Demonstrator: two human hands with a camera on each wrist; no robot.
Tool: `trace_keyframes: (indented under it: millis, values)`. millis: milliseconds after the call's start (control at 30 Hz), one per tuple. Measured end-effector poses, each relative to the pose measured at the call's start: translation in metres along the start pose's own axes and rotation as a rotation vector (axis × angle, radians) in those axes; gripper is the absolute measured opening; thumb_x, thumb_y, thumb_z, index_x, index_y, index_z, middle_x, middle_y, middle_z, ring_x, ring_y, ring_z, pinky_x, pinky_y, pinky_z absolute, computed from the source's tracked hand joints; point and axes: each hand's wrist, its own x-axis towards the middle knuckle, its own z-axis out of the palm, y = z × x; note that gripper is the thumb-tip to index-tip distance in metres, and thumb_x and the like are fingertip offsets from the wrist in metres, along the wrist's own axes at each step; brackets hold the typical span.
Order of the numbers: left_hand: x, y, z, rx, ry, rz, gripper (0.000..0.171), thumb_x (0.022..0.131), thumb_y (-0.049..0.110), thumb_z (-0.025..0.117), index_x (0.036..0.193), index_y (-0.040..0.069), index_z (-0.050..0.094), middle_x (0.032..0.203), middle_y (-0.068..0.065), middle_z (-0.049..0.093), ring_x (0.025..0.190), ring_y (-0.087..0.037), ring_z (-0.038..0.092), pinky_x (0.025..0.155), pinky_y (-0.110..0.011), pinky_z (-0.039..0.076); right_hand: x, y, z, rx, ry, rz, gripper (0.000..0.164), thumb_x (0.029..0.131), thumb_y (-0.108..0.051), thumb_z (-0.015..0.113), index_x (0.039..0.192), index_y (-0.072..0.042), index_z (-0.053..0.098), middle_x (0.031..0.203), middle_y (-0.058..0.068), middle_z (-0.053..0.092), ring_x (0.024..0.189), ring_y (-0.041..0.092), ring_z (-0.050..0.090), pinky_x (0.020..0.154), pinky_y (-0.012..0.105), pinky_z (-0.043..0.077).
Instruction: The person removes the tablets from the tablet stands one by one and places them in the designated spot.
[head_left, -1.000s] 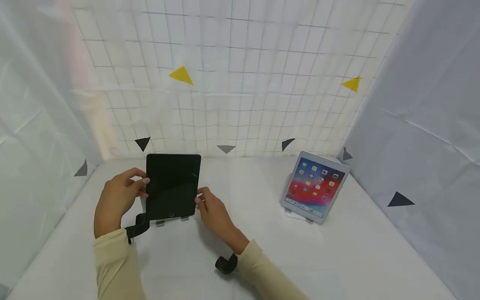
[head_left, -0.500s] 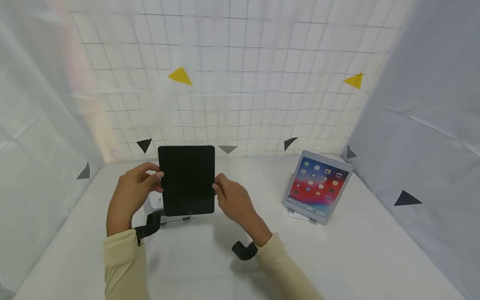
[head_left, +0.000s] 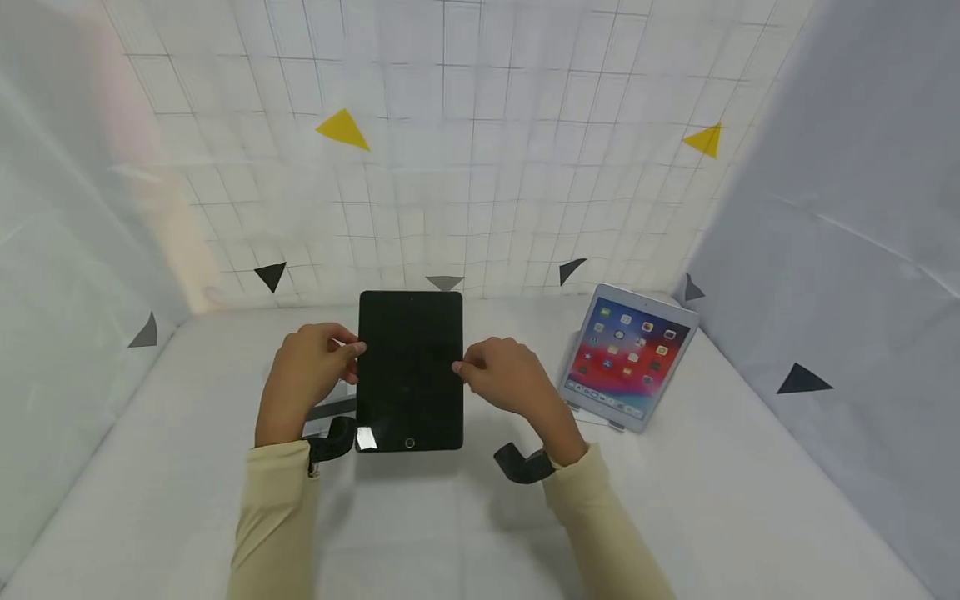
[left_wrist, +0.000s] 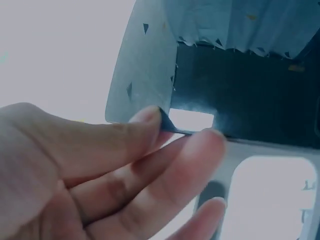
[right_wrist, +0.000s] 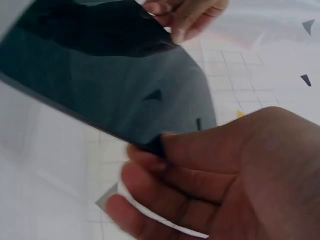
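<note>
A black tablet (head_left: 410, 371) with a dark, glossy screen is held upright above the table, its round home button at the bottom. My left hand (head_left: 311, 367) pinches its left edge between thumb and fingers; in the left wrist view the thumb lies on the screen side of the tablet (left_wrist: 250, 100). On the opposite edge, my right hand (head_left: 510, 375) pinches the tablet, and the right wrist view shows the thumb on the dark glass (right_wrist: 110, 85). Behind my left hand stands a tablet stand (head_left: 333, 408), mostly hidden by the hand and tablet.
A silver tablet (head_left: 628, 354) with a lit screen of app icons leans on another stand at the right. White sheeting covers the table (head_left: 465, 533). A gridded white curtain (head_left: 420, 183) hangs behind, with plain sheets at both sides.
Both hands have lifted the black tablet off the left stand and carried it to the right, towards me. The silver tablet has stayed on its stand.
</note>
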Motion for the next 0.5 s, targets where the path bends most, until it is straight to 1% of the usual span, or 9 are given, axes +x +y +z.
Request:
trace_keyframes:
  millis: [100,167,233,300,400,500]
  values:
    - [0.004,0.001,0.006,-0.001,-0.034,0.005,0.025,0.104,0.017,0.065,0.114,-0.004,0.073,0.072,-0.002,0.072,0.074,-0.023,0.071,0.073,-0.044,0.05,0.0,0.001,-0.008,-0.013,-0.044,0.042,0.03,0.103,-0.03,0.065,0.089,-0.009,0.081,0.066,-0.005,0.064,0.062,0.017,0.057,0.057,0.032,0.047]
    - [0.006,0.003,0.012,-0.004,-0.073,0.002,0.024,0.104,0.015,0.065,0.113,-0.005,0.073,0.073,-0.003,0.071,0.071,-0.021,0.071,0.072,-0.044,0.052,-0.002,0.004,-0.011,-0.021,-0.089,0.082,0.033,0.103,-0.032,0.065,0.083,-0.01,0.08,0.063,-0.004,0.064,0.06,0.017,0.056,0.055,0.031,0.045]
    - [0.009,0.005,0.021,0.019,-0.117,0.0,0.024,0.104,0.015,0.065,0.111,-0.006,0.073,0.073,-0.004,0.071,0.069,-0.02,0.071,0.071,-0.044,0.053,-0.003,0.009,-0.013,-0.026,-0.141,0.126,0.037,0.103,-0.033,0.065,0.079,-0.01,0.08,0.063,-0.003,0.065,0.06,0.017,0.058,0.056,0.032,0.046]
    - [0.011,0.009,0.031,0.048,-0.157,-0.013,0.022,0.104,0.014,0.066,0.108,-0.006,0.073,0.071,-0.004,0.07,0.068,-0.021,0.07,0.067,-0.042,0.054,-0.004,0.016,-0.013,-0.028,-0.196,0.157,0.037,0.103,-0.032,0.066,0.079,-0.009,0.08,0.064,-0.001,0.067,0.063,0.017,0.061,0.059,0.033,0.05]
    - [0.013,0.011,0.043,0.114,-0.215,-0.031,0.02,0.103,0.013,0.067,0.094,-0.003,0.075,0.063,-0.004,0.067,0.068,-0.026,0.07,0.065,-0.041,0.053,-0.002,0.024,-0.011,-0.017,-0.277,0.178,0.037,0.104,-0.03,0.067,0.079,-0.006,0.079,0.066,0.002,0.069,0.067,0.02,0.065,0.064,0.035,0.052]
    - [0.014,0.01,0.051,0.144,-0.255,-0.055,0.024,0.102,0.012,0.069,0.081,0.001,0.073,0.058,-0.004,0.065,0.066,-0.026,0.067,0.065,-0.041,0.053,0.0,0.03,-0.007,-0.002,-0.352,0.189,0.037,0.104,-0.027,0.067,0.076,-0.006,0.078,0.068,0.004,0.07,0.069,0.022,0.068,0.067,0.034,0.053]
